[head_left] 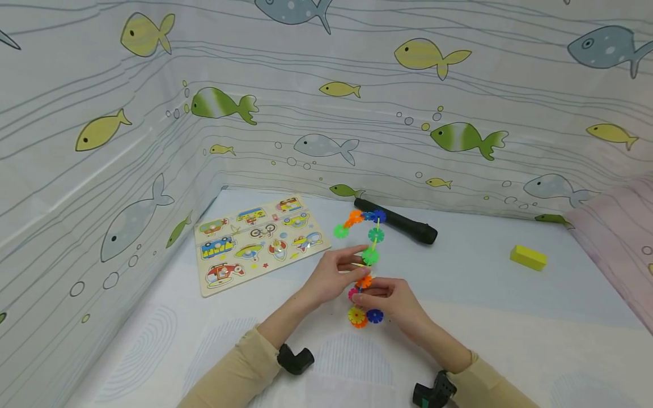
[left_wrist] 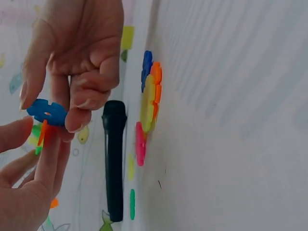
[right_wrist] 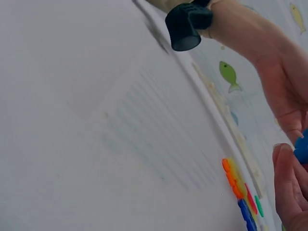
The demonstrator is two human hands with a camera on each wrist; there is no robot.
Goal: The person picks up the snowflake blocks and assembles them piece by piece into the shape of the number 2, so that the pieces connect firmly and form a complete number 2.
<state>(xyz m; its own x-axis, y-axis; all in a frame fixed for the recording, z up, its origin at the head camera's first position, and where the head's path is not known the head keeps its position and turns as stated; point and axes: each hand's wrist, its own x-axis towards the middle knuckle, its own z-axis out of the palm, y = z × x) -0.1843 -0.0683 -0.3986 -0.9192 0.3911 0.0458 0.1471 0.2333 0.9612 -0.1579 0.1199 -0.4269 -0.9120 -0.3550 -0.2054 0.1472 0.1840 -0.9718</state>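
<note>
A chain of notched plastic flower discs, green, orange and blue among them, curves up from between the two hands. My left hand holds its near end by an orange disc. Pinched between thumb and fingers of my right hand is a blue disc, which meets the orange disc edge to edge in the left wrist view. Loose on the table below lie a yellow disc, an orange disc, a dark blue disc and a pink disc.
A wooden vehicle puzzle board lies at the left. Behind the hands is a black microphone, partly behind the chain. A yellow block sits at the right. Fish-printed curtains enclose the table's back and sides.
</note>
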